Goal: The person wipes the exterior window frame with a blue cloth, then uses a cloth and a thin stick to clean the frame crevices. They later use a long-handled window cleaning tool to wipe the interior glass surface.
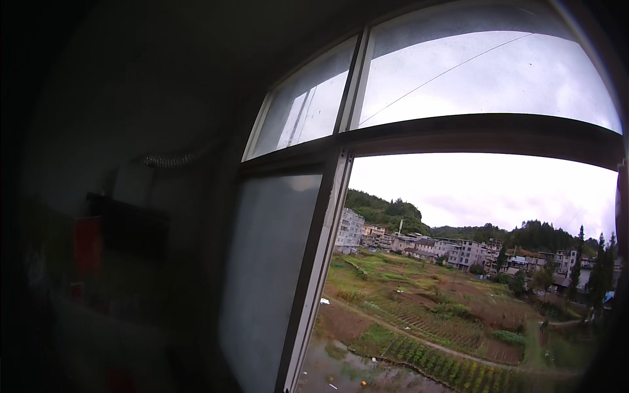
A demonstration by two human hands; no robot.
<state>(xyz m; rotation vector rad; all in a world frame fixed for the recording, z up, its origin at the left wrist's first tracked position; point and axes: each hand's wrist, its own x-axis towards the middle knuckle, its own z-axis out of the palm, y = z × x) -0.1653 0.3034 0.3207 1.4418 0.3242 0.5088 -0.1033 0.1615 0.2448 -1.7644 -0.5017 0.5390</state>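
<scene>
Neither of my hands is in view. Before me stands a large window, tilted in the picture, with a metal window frame (pixel 319 236). Its lower right section looks open or unobstructed, showing the outdoors brightly. A hazy lower left pane (pixel 270 275) lets little detail through. Above a dark crossbar (pixel 481 132) sit a small upper left pane (pixel 307 105) and a wide upper right pane (pixel 467 73), both with sky behind them.
The room at left is very dark. A ribbed flexible duct (pixel 169 160), a dark box-shaped object (pixel 130 223) and a red object (pixel 87 243) show dimly there. Outside are planted fields (pixel 422 304), murky water (pixel 339 368), several buildings (pixel 464 253) and wooded hills (pixel 388 213).
</scene>
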